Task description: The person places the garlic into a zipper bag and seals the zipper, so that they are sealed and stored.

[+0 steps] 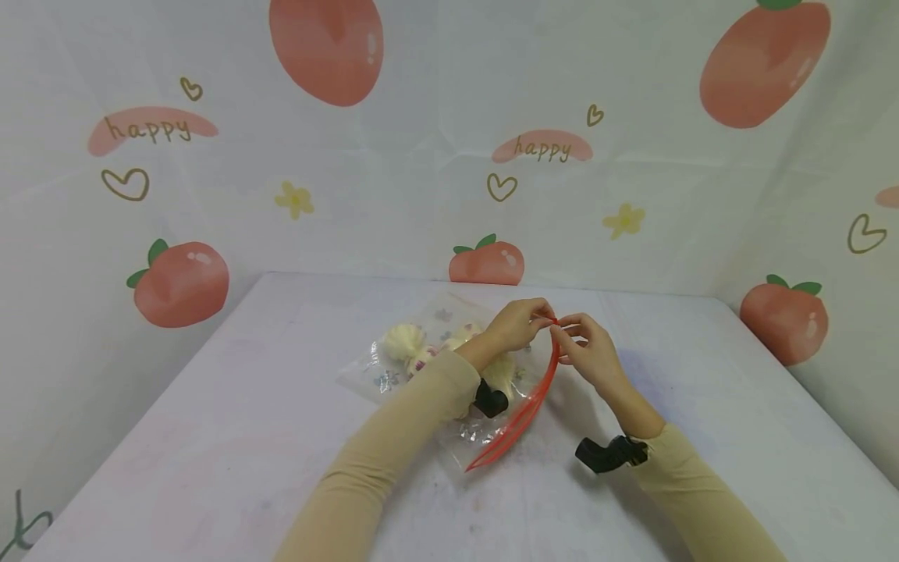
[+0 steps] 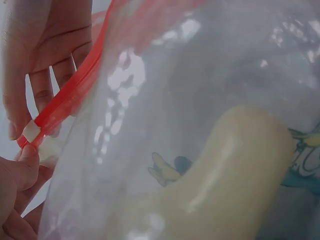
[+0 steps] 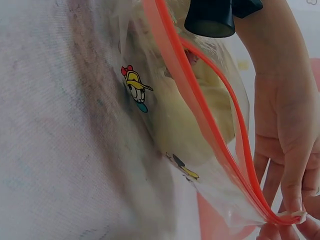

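Observation:
A clear plastic zip bag (image 1: pixel 444 308) with cartoon duck prints lies on the table. Its red zip edge (image 3: pixel 199 107) is parted along much of its length, and a small white slider (image 2: pixel 31 131) sits at the far end. Inside is a cream plush-looking toy (image 1: pixel 405 341) with purplish patches, partly hidden by the left arm. My left hand (image 1: pixel 521 324) pinches the bag's far corner beside the slider. From the other side, my right hand (image 1: pixel 590 353) grips the same corner with thumb and fingertips. The two hands' fingertips nearly meet there.
The bag rests on a white-covered table (image 1: pixel 232 437). Behind and beside it hangs a white curtain (image 1: pixel 407 148) with fruit, heart and flower prints. Black camera mounts (image 1: pixel 609 454) stick out from both wrists, the left one over the bag.

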